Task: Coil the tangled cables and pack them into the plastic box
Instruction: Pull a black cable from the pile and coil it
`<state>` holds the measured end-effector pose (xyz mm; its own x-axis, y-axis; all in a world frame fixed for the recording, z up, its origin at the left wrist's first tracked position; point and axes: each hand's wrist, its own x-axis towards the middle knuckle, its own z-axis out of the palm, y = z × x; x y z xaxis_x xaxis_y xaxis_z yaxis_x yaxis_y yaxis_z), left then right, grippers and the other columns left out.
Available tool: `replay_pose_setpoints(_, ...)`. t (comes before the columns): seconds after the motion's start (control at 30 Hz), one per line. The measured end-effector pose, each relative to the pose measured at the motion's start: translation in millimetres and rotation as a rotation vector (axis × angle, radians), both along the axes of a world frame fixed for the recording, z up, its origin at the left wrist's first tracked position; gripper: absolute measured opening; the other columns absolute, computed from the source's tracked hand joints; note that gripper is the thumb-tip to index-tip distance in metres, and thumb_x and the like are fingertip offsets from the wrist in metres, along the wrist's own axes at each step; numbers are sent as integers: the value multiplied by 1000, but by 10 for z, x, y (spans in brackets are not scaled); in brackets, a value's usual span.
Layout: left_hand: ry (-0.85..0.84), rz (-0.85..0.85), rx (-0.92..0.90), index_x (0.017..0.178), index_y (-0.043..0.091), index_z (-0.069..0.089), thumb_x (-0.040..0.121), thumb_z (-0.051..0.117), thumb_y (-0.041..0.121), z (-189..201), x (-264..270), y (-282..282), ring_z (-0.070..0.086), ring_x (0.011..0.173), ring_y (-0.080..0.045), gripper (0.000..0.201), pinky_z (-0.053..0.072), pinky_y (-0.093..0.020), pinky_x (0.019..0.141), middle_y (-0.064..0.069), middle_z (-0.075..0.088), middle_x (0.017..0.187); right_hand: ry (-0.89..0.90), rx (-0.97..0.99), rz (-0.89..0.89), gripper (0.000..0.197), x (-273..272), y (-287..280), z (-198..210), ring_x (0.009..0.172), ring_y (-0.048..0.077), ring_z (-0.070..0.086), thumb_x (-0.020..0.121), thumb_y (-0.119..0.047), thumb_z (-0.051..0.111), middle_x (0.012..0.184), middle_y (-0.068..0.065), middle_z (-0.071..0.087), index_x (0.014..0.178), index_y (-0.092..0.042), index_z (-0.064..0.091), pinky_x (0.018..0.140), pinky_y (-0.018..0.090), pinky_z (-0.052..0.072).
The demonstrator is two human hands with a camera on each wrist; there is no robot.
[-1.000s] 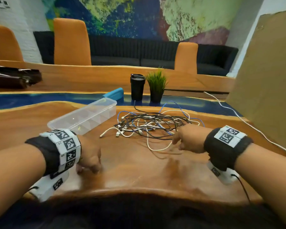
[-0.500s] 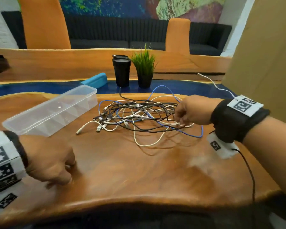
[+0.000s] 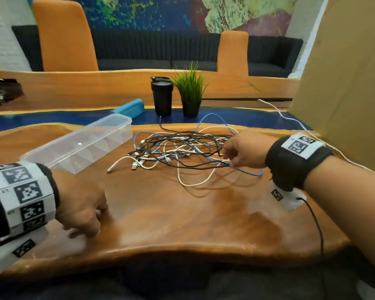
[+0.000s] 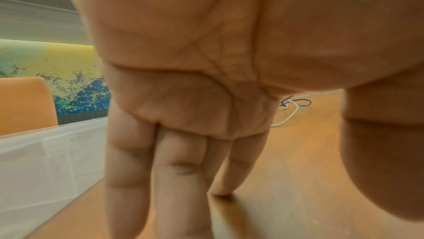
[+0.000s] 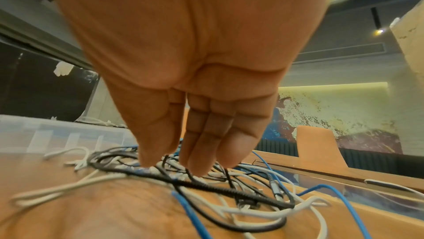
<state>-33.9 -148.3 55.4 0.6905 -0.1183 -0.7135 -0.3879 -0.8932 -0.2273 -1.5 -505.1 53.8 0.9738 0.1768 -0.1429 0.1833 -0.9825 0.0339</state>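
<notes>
Wooden tabletop (image 3: 182, 213), listed left to right: left hand (image 3: 78, 204), grip relaxed, fingertips resting near the front edge, nothing held; plastic box (image 3: 80, 146), empty, toward the far-left edge; tangled cables (image 3: 182, 152), mid-tabletop; right hand (image 3: 245, 151), fingers extended together onto the tangle's right side. Step judged: first cable being selected. Next required: one strand pinched and drawn free.

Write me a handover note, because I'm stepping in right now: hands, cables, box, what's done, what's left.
Left hand: open, fingertips resting on the wooden table, holding nothing.
Right hand: fingers straight, reaching down into the tangled pile of black, white and blue cables; no grip visible yet.
Clear plastic compartment box: left of the pile, lid off, looks empty.
Done: nothing coiled or packed.
Left: separate each cable, coil it, pack it into the box.
</notes>
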Motion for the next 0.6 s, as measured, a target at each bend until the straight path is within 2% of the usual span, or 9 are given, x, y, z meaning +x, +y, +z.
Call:
replay_pose_setpoints(0.03,8,-58,-40,131,30,56,72,57,58,7,20,27,69,87,-6,65,57,-28,86,5,74,107,7,-40,14,25,-4,35,-40,85,14,53,85,-30,70,89,-12,56,110,-27,65,74,28,47)
replay_pose_setpoints(0.13,67,-28,-12,134,30,53,76,58,55,-7,105,-9,69,85,-5,63,55,-26,85,5,74,107,28,-187,35,18,39,116,-187,86,20,57,87,-34,64,95,-6,62,104,-29,65,78,33,53)
replay_pose_setpoints(0.2,63,-2,4,133,32,54,80,56,58,36,166,-7,69,88,-6,59,54,-28,88,4,74,104,47,-259,49,13,82,142,-247,88,24,62,89,-31,59,98,-1,65,98,-27,67,78,36,55)
replay_pose_setpoints(0.27,-18,-62,43,132,33,54,82,54,62,106,245,-66,68,98,-10,58,53,-33,93,5,72,111,-1,-251,57,13,125,126,-172,87,24,62,89,-30,58,94,-2,66,96,-27,68,75,35,55)
replay_pose_setpoints(0.33,-158,-192,30,132,33,53,86,52,62,259,348,-127,62,108,-14,54,48,-32,97,7,66,122,-110,-135,57,15,164,97,65,86,21,59,90,-32,59,88,-5,65,98,-29,71,75,32,51)
replay_pose_setpoints(0.4,-331,-303,-112,128,33,56,86,48,63,511,432,-296,59,105,-14,53,47,-29,95,6,65,123,-261,60,65,15,174,95,420,88,19,60,92,-31,61,88,-5,66,101,-26,73,78,30,48)
replay_pose_setpoints(0.47,-520,-348,-371,131,30,53,83,48,68,769,554,-558,61,108,-22,62,48,-33,95,0,64,126,-425,246,82,15,173,142,791,87,18,60,94,-27,62,88,-2,67,99,-19,74,75,27,44)
replay_pose_setpoints(0.53,-681,-317,-665,140,24,43,87,58,58,981,720,-831,60,108,-29,64,49,-34,91,-6,62,128,-545,393,105,16,170,213,1118,82,18,60,94,-25,62,85,-1,68,98,-16,74,75,30,47)
replay_pose_setpoints(0.6,-771,-279,-890,132,22,49,90,61,45,1107,905,-1055,62,98,-27,49,50,-35,84,-5,66,115,-608,498,135,15,161,267,1357,80,20,64,93,-24,63,84,1,70,98,-16,75,76,37,54)
